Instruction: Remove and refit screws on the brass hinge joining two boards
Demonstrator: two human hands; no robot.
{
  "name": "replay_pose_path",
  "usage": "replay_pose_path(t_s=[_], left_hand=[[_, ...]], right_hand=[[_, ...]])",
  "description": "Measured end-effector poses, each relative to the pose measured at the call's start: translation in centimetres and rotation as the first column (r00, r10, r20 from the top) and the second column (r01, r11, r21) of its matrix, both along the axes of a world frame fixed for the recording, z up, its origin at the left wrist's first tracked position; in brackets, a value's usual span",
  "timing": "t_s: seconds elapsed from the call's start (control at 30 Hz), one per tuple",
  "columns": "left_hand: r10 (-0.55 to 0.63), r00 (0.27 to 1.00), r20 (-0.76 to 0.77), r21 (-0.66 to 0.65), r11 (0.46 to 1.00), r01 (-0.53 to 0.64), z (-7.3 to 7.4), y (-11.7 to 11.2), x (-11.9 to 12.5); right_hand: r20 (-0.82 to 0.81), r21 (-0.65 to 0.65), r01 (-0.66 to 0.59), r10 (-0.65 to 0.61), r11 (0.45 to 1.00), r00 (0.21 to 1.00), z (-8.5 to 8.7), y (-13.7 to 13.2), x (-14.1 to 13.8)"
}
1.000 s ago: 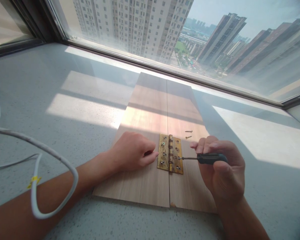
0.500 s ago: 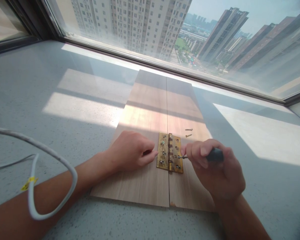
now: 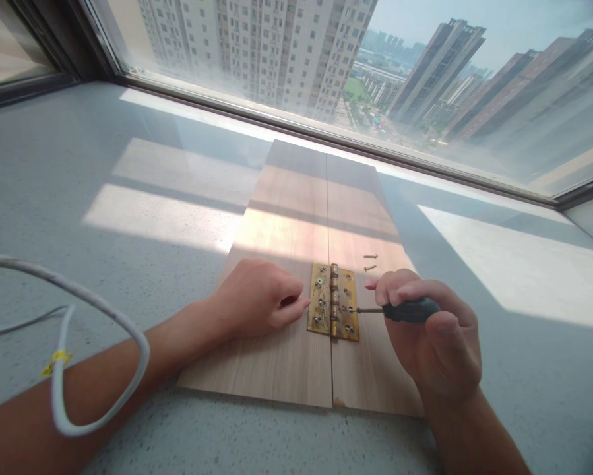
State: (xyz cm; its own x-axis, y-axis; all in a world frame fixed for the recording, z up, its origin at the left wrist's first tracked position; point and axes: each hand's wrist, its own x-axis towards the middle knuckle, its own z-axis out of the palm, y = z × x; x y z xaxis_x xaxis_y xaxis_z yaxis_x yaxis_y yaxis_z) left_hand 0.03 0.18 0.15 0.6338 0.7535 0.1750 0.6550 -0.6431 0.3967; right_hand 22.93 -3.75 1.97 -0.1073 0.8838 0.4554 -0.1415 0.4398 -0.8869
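Note:
My right hand (image 3: 437, 343) has its fingers around the dark handle of a screwdriver (image 3: 417, 310), the thumb somewhat off it. The thin shaft points left, and its tip meets a screw in the right leaf of a brass hinge (image 3: 344, 303). That hinge lies open across the seam between two wooden boards, the left board (image 3: 271, 376) and the right board (image 3: 375, 376). Several screws sit in its left leaf. With fingers curled, my left hand (image 3: 259, 297) rests on the left board, its fingertips beside the hinge's left edge; I see nothing in it.
Two loose screws, an upper screw (image 3: 370, 256) and a lower screw (image 3: 370, 268), lie on the right board above the hinge. A white cable (image 3: 145, 359) with a yellow tag loops over my left forearm. Behind the speckled sill (image 3: 142, 244) runs a window frame (image 3: 237, 119).
My right hand has loosened and rolled back around the handle, its fingers lifting away from the shaft, so more of the screwdriver shows. My left hand stays in place.

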Motion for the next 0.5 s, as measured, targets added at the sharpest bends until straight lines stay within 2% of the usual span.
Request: replay_pose_path(t_s=[0.13, 0.3, 0.5], left_hand=[[-0.003, 1.0, 0.003, -0.02, 1.0, 0.003, 0.2, -0.1, 0.0], [0.0, 1.0, 0.009, -0.014, 1.0, 0.001, 0.2, -0.1, 0.1], [-0.001, 1.0, 0.007, -0.011, 1.0, 0.001, 0.1, -0.1, 0.0]], right_hand=[[-0.075, -0.054, -0.005, 0.001, 0.999, 0.997, 0.6, 0.0, -0.9], [-0.164, -0.166, -0.113, 0.085, 0.98, 0.983, 1.3, -0.3, -2.2], [-0.089, -0.053, -0.091, 0.086, 0.994, 0.992, 0.9, -0.3, -1.3]])
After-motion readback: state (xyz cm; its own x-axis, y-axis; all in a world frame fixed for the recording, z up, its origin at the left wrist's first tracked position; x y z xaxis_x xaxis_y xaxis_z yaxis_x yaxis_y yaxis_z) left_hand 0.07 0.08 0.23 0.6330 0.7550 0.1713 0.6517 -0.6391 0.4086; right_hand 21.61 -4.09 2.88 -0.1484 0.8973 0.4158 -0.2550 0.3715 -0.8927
